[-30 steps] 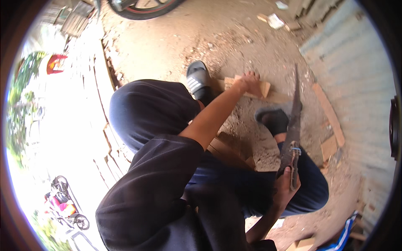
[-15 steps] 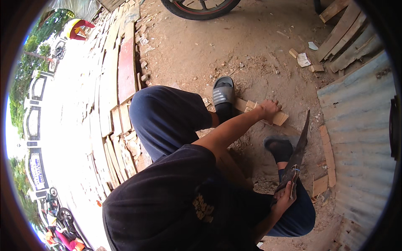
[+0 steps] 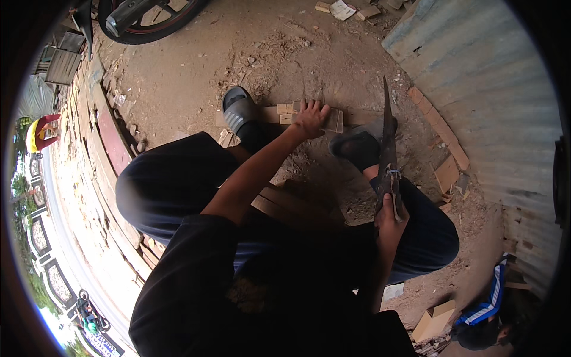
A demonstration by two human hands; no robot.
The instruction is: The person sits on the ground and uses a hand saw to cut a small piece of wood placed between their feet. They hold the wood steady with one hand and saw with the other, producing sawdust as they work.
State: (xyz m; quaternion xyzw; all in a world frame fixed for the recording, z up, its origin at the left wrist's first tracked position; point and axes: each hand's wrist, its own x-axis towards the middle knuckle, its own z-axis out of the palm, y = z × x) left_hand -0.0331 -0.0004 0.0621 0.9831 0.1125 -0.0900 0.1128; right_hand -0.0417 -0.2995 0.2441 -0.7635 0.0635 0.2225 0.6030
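Observation:
My left hand [image 3: 309, 121] lies with spread fingers over a few small light wooden pieces [image 3: 285, 117] on a longer board [image 3: 351, 116], between my left sandal [image 3: 237, 108] and my right foot [image 3: 357, 149]. My right hand [image 3: 390, 217] is closed on the handle of a long, dark handsaw [image 3: 388, 131], whose blade points away from me, past my right foot and the board's right part.
Corrugated metal sheet [image 3: 488, 119] stands at right beside wood offcuts [image 3: 446, 175]; a person in blue-striped clothing [image 3: 479, 312] is at lower right. A motorbike wheel [image 3: 143, 35] is ahead. Stacked planks [image 3: 116, 160] line the left, with a road [image 3: 77, 250] beyond.
My view has shifted, so my legs and the board sit further left and higher in the picture. My left hand's fingers look more spread. The saw remains in my right hand.

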